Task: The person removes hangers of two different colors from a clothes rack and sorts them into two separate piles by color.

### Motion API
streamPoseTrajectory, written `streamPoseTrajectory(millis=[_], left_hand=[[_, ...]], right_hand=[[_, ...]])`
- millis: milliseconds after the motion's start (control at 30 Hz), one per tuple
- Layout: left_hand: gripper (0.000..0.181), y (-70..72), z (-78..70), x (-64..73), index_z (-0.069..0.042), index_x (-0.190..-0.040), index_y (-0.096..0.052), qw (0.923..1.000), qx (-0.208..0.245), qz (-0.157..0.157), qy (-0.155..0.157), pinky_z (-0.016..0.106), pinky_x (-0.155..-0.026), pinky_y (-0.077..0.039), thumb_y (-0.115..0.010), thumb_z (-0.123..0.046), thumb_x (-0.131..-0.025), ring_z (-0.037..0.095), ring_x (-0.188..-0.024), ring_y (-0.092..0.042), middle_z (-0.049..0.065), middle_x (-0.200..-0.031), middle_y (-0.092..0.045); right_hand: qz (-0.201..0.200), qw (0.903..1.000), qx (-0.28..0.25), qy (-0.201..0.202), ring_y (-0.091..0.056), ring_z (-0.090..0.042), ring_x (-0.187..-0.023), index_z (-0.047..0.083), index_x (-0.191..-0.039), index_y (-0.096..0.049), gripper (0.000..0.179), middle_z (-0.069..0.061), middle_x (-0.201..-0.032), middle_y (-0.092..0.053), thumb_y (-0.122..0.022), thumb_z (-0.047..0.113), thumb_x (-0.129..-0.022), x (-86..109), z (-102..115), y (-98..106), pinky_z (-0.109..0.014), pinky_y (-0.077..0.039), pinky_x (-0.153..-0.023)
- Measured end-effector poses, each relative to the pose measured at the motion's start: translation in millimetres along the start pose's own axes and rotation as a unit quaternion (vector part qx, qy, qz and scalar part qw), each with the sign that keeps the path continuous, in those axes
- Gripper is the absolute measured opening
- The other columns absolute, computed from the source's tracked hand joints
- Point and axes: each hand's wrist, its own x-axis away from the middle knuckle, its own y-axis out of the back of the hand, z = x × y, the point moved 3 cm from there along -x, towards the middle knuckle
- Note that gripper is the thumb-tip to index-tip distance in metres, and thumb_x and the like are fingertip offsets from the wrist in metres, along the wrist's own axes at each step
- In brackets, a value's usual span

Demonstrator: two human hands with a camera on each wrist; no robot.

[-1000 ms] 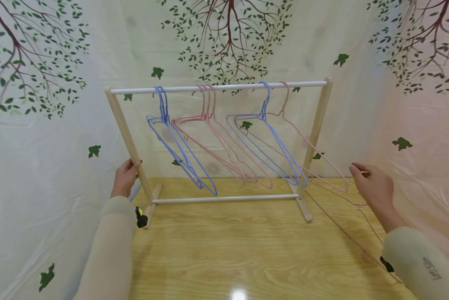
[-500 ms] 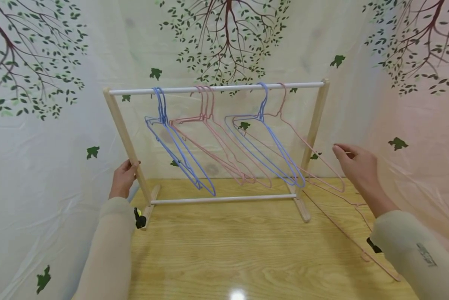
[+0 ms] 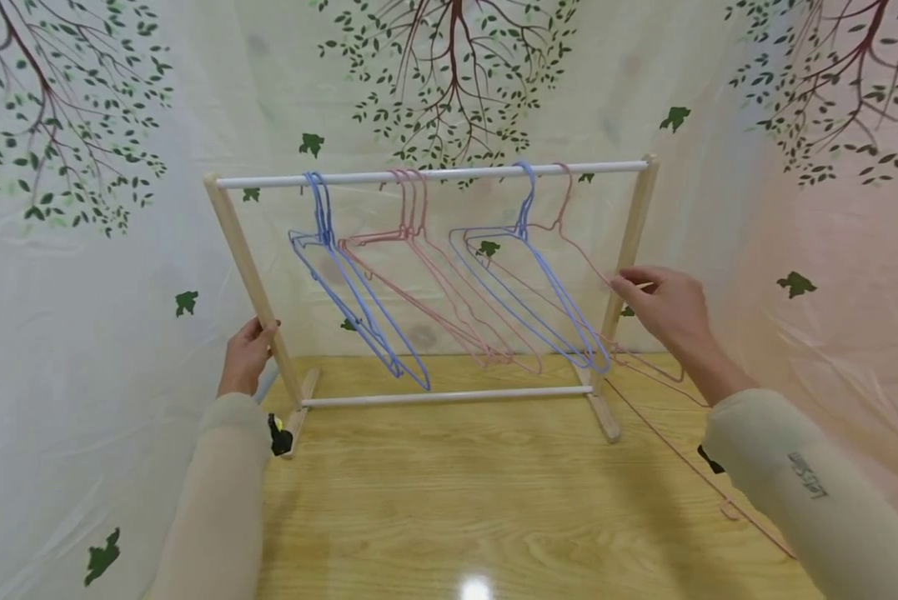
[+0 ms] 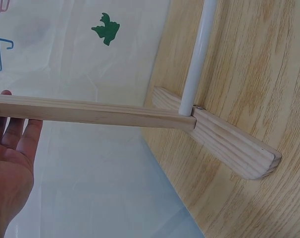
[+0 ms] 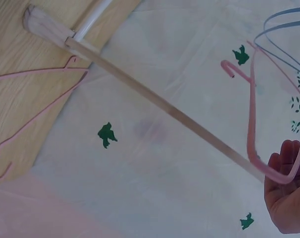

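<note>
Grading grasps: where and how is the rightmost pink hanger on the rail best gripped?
The pink hanger is probably best held by its narrow neck, just below the hook, from the right: blue hangers hang close on its left, while rightward the rail is bare to the wooden post.

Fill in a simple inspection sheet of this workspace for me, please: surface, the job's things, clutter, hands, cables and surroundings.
Surface: wood-grain table, with a bright glare spot at the bottom of the head view.
Job's things: rack of wooden posts and white rods, upright; from left to right on its top rod hang blue hangers, pink hangers, more blue hangers and a single pink hanger.
Clutter: at least one loose pink hanger on the table, right of the rack.
Hands: left hand holds the left post; right hand is at the single pink hanger's arm, grip unclear.
Cables: nothing seen.
Surroundings: pale backdrop with printed trees and leaves.
</note>
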Motion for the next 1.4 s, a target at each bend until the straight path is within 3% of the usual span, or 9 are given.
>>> streamPoseTrajectory(millis=[233, 533, 800, 1167, 1267, 1400], left_hand=[[0.054, 0.1, -0.4, 3.6, -0.007, -0.155, -0.033, 1.0, -0.002, -0.004, -0.001, 0.047, -0.115, -0.031, -0.041, -0.031, -0.108, 0.031, -0.139, -0.036, 0.017, -0.156, -0.036], [0.055, 1.5, 0.3, 6.4, -0.007, -0.155, -0.033, 0.9999, -0.011, -0.009, -0.001, 0.048, -0.114, -0.032, -0.041, -0.033, -0.107, 0.032, -0.139, -0.037, 0.017, -0.155, -0.036], [0.054, 1.0, 0.4, 6.3, -0.007, -0.154, -0.036, 0.9999, -0.007, -0.013, 0.009, 0.047, -0.115, -0.032, -0.042, -0.034, -0.107, 0.031, -0.139, -0.037, 0.016, -0.155, -0.037], [0.054, 1.4, -0.3, 8.8, -0.007, -0.154, -0.035, 0.9999, -0.006, -0.012, 0.005, 0.047, -0.115, -0.031, -0.04, -0.033, -0.108, 0.03, -0.138, -0.037, 0.017, -0.155, -0.036], [0.054, 1.3, 0.0, 8.5, -0.008, -0.154, -0.035, 0.9999, -0.007, -0.013, 0.006, 0.047, -0.115, -0.031, -0.04, -0.033, -0.108, 0.029, -0.138, -0.037, 0.016, -0.155, -0.036], [0.055, 1.5, -0.1, 8.2, -0.008, -0.155, -0.034, 0.9999, -0.009, -0.012, 0.007, 0.047, -0.115, -0.031, -0.04, -0.034, -0.107, 0.029, -0.138, -0.037, 0.016, -0.156, -0.036]], right_hand=[[0.012, 0.9996, 0.023, -0.008, -0.067, -0.033, -0.094, 0.001, -0.122, -0.069, 0.05, -0.02, -0.112, -0.07, -0.06, 0.044, -0.098, 0.3, 5, -5, -0.032, -0.05, -0.066], [-0.014, 0.9996, 0.023, -0.006, -0.063, -0.021, -0.074, 0.004, -0.111, -0.076, 0.039, -0.017, -0.098, -0.074, -0.063, 0.038, -0.097, 1.3, 2, -10, -0.031, -0.045, -0.061], [-0.036, 0.9993, 0.012, 0.006, -0.059, -0.018, -0.069, 0.001, -0.107, -0.076, 0.037, -0.02, -0.097, -0.073, -0.063, 0.033, -0.098, 1.6, -1, -12, -0.026, -0.042, -0.057], [-0.094, 0.9955, -0.003, 0.008, -0.05, 0.008, -0.057, 0.002, -0.104, -0.078, 0.03, -0.018, -0.09, -0.074, -0.065, 0.028, -0.096, 7.6, -6, -6, -0.018, -0.041, -0.051], [-0.106, 0.9942, -0.016, 0.0, -0.051, 0.008, -0.059, 0.003, -0.104, -0.078, 0.03, -0.016, -0.089, -0.074, -0.066, 0.029, -0.095, 10.4, -10, -5, -0.016, -0.041, -0.052], [-0.13, 0.9905, -0.041, -0.016, -0.052, 0.004, -0.061, 0.005, -0.104, -0.079, 0.029, 0.0, -0.081, -0.073, -0.068, 0.03, -0.094, 15.8, -16, -6, -0.015, -0.041, -0.052]])
